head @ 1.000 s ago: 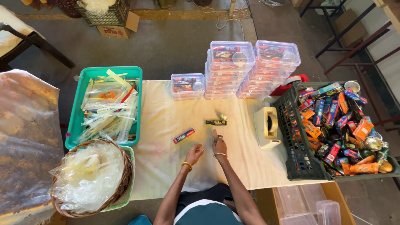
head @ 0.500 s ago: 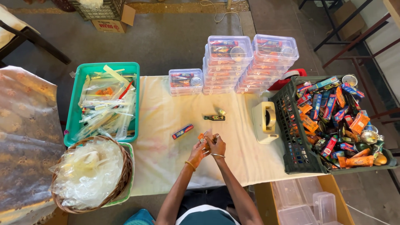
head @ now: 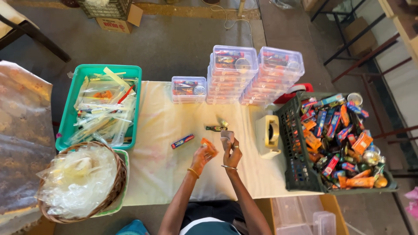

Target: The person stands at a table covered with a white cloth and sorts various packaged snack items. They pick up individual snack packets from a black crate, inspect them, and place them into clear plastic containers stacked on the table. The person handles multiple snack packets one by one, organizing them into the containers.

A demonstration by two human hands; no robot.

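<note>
Both forearms are bare, with no sleeves reaching them. The left hand (head: 201, 157) has a thin gold-coloured bangle (head: 193, 172) round its wrist. The right hand (head: 233, 153) wears a thin bracelet (head: 229, 167) at the wrist and a ring (head: 235, 147) on one finger. Lower down, at the chest, a white top (head: 204, 227) with a dark teal edge shows, and dark clothing lies just above it
</note>
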